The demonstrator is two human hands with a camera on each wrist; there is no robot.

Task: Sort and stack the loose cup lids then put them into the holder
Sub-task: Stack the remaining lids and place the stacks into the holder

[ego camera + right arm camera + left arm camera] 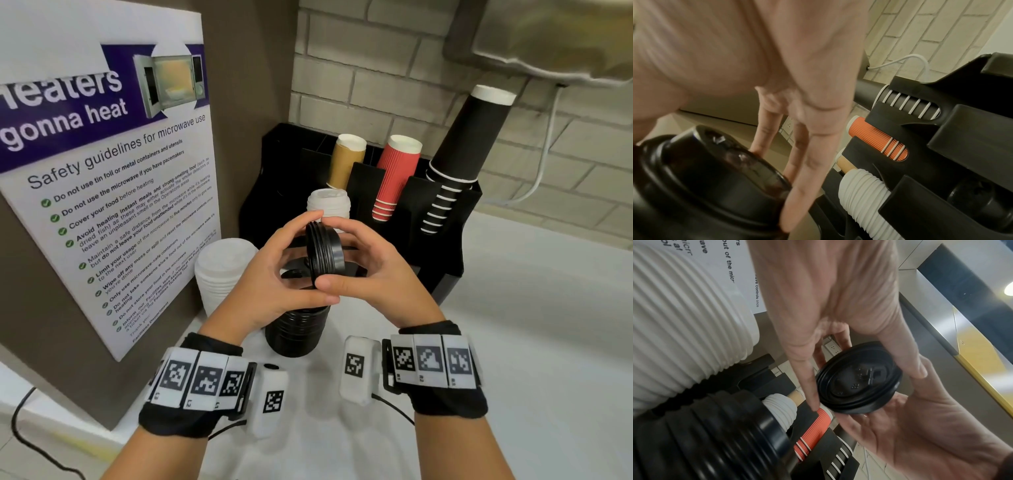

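A small stack of black cup lids stands on edge in the air between my two hands. My left hand grips it from the left, thumb below and fingers over the top. My right hand grips it from the right in the same way. The left wrist view shows the underside of these lids; the right wrist view shows their domed top against my fingers. Directly below stands a tall stack of black lids on the white counter. The black holder stands behind.
A tall stack of white lids stands on the counter to the left, by a microwave safety poster. A shorter white lid stack sits at the holder's front. Brown, red and black cups fill its slots.
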